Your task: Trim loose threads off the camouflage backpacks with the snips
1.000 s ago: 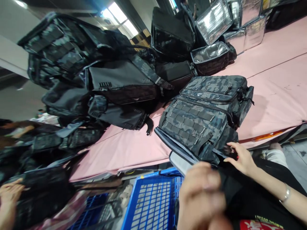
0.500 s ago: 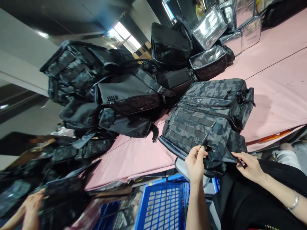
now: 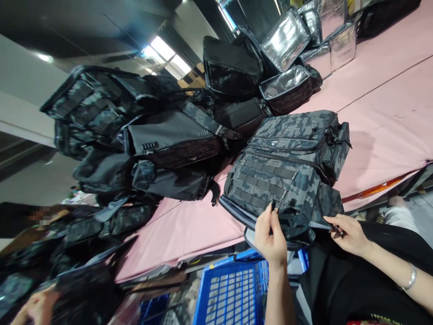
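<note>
A dark grey camouflage backpack (image 3: 277,167) with rows of webbing lies on the pink-covered table (image 3: 382,108), its lower end at the near edge. My left hand (image 3: 270,234) is closed at that lower end, with thumb and finger pinching a thin black piece whose kind I cannot make out. At the lower right corner my right hand (image 3: 350,234) pinches the fabric edge, where some grey lining shows. A small black object (image 3: 340,231) sits in the curled fingers of that hand, mostly hidden.
Dark backpacks (image 3: 176,135) are piled to the left, with silver-lined bags (image 3: 286,40) behind. A blue plastic basket (image 3: 203,289) stands below the table edge. At lower left, another person's hands (image 3: 39,304) are on a dark bag (image 3: 84,289).
My left hand has shifted slightly left and its grip has turned, with the black piece now pointing up between the fingertips. My right hand stays at the corner. The view has shifted slightly.
</note>
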Tool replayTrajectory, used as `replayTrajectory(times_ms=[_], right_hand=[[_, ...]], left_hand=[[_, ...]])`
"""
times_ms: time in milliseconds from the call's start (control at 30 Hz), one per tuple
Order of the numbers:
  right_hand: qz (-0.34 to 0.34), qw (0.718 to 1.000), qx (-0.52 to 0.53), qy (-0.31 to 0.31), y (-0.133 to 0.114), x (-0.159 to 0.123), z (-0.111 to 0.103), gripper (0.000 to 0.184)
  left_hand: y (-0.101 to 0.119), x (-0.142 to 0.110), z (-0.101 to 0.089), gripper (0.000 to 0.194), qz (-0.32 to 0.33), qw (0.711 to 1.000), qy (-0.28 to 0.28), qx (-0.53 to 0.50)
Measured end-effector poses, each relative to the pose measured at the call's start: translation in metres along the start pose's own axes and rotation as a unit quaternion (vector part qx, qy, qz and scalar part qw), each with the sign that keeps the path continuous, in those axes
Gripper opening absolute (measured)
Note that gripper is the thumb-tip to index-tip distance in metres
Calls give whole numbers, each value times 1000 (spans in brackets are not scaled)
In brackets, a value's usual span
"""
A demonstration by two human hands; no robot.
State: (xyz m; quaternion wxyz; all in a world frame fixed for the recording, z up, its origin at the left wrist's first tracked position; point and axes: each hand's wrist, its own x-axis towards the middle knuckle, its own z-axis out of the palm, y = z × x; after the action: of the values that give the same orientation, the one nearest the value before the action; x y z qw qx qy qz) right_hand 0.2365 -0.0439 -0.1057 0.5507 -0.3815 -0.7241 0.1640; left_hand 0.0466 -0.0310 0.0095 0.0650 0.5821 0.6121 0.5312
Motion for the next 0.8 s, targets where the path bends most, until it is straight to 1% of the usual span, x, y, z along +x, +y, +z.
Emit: replayTrajectory(times_ms=[33,67,100,133,167,200,267,333,367,433,500,533,567,633,667,733,767,800], right_hand=[[0,1000,1,0,0,-1,0,40],[0,1000,3,0,0,-1,0,40],[1,1000,6,0,0,-2,0,41],[3,1000,8,-2,0,-2,0,41],[5,1000,11,-4,0,-2,-1,42],[7,1000,16,-8,0,-1,-2,42],[10,999,30,-23,0,2,-5,40],[9,998,47,-42,1,11,-11,32],[5,997,54,-51,2,18,-14,27],[-10,996,63,-68,7,37,-21,15],[-26,995,60,-73,17,64,-30,5],[-27,996,51,-64,23,79,-36,4],[-21,998,35,-46,31,94,-41,10],[9,1000,-19,6,51,122,-53,25],[24,998,-48,23,62,133,-58,35],[41,995,-89,24,85,142,-67,43],[42,994,-100,18,95,140,-70,42],[42,993,-105,11,104,134,-72,41]], left_hand=[[2,0,-1,26,90,992,-58,69],[5,0,-3,29,162,972,-116,124],[9,0,-6,34,209,951,-161,162],[12,0,-9,39,228,940,-181,179],[15,-1,-13,43,229,941,-171,181],[16,-3,-16,45,220,949,-141,174],[16,-12,-22,41,189,966,-64,166],[11,-24,-25,39,151,969,-14,193],[7,-32,-24,42,133,967,-4,218],[-2,-45,-22,57,97,958,5,271],[-10,-56,-17,70,72,949,16,308],[-13,-60,-14,75,63,946,28,318],[-15,-63,-10,79,57,944,43,321],[-15,-67,-2,84,37,949,71,305],[-15,-68,2,86,10,955,82,284],[-15,-69,10,87,-77,966,94,228],[-15,-69,13,87,-117,968,94,203],[-17,-69,16,87,-140,968,90,187]])
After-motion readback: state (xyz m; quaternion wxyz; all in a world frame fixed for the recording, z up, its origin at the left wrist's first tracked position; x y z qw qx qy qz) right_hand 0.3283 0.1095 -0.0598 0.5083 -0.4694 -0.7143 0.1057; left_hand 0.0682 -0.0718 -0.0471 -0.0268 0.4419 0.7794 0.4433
